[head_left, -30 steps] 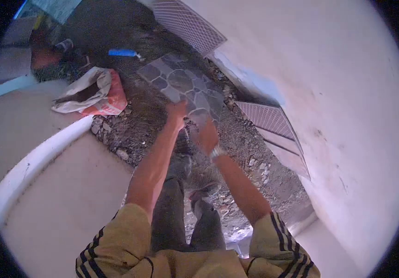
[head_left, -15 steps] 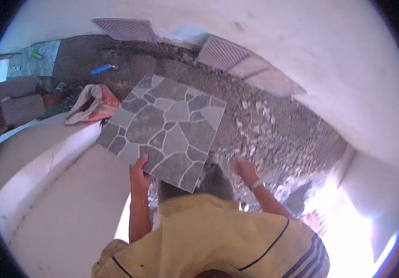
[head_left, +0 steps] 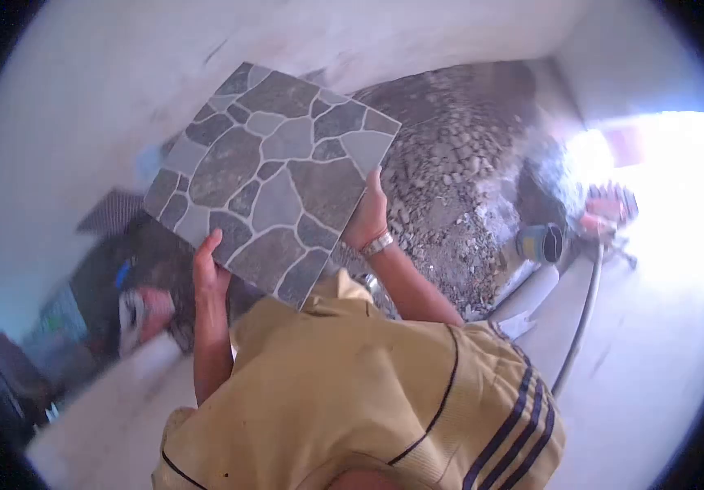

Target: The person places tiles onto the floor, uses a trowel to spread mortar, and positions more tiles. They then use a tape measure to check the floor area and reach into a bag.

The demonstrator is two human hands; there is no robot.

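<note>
A square tile (head_left: pixel 274 184) with a grey stone pattern and pale joint lines is held up in front of my body, tilted in view. My left hand (head_left: pixel 211 265) grips its lower left edge, with the thumb on the patterned face. On the lower right edge, my right hand (head_left: pixel 370 214) holds the tile too, its thumb along the edge and the other fingers hidden behind. A wristwatch (head_left: pixel 377 243) is on my right wrist.
Broken rubble (head_left: pixel 450 155) covers the ground beyond the tile. A bucket (head_left: pixel 539 243) stands at the right, near a long pipe (head_left: pixel 585 318). At the left lie a red and white sack (head_left: pixel 146 317), a blue object (head_left: pixel 122 273) and a dark mesh-patterned piece (head_left: pixel 112 212).
My right hand, free of the tile before, now grips its right edge. The tile is higher up in view. The camera view has turned right, bringing the bucket and pipe into sight.
</note>
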